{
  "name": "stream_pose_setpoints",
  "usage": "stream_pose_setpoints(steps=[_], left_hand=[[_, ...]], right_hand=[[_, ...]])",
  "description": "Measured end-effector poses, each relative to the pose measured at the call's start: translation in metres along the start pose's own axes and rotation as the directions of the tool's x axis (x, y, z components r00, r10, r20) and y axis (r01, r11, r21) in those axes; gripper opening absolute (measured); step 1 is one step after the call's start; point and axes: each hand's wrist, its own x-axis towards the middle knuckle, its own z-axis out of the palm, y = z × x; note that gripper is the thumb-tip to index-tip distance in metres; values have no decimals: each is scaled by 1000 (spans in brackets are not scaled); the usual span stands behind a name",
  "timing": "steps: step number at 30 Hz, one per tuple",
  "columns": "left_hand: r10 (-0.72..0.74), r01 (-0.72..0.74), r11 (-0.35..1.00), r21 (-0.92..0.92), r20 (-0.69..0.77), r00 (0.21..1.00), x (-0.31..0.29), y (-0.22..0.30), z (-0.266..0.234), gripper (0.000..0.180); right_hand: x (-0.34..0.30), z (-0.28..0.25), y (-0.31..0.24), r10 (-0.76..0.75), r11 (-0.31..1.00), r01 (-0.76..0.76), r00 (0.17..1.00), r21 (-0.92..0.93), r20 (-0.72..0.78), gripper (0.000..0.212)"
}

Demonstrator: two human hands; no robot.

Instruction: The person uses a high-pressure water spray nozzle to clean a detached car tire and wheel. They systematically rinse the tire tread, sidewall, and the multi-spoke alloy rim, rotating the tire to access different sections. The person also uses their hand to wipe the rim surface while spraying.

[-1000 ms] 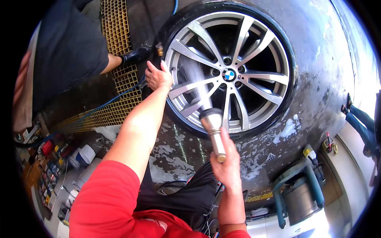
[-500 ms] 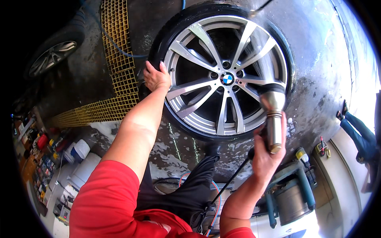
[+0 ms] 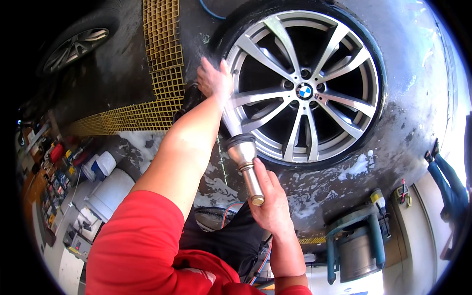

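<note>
A large silver multi-spoke car wheel (image 3: 295, 142) with a wet black tyre (image 3: 376, 44) fills the upper middle. My left hand (image 3: 215, 80) grips its left edge, thumb toward the rim and fingers over the tyre. In my right hand (image 3: 272, 204) is a metal spray gun (image 3: 242, 152) with a black bell-shaped nozzle, angled up and left. Pale spray leaves the nozzle toward the rim's left edge and my left hand. The trigger area of the gun is hidden by my fingers.
Yellow floor grating (image 3: 162, 59) runs along the left, with a second wheel (image 3: 76, 46) beyond it. Foam (image 3: 356, 167) lies on the wet floor. A teal-framed reel (image 3: 356, 246) stands lower right. At far right another person's jeans (image 3: 450, 182) show. Tubs (image 3: 110, 191) sit at left.
My right hand has swung the spray gun from the wheel's lower right to its lower left, turning the spray onto the left rim. My left hand stays on the wheel. The thin rod at the top has gone.
</note>
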Motion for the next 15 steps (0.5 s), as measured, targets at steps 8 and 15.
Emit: stream_pose_setpoints(steps=[8,15], left_hand=[[-26,26,999,24,9,1000,4,-1,6,73],[-9,9,1000,22,-18,1000,5,-3,13,72]], right_hand=[[-23,25,22,135,988,-129,988,83,-74,77],[-27,34,38,128,982,-106,982,155,-142,81]])
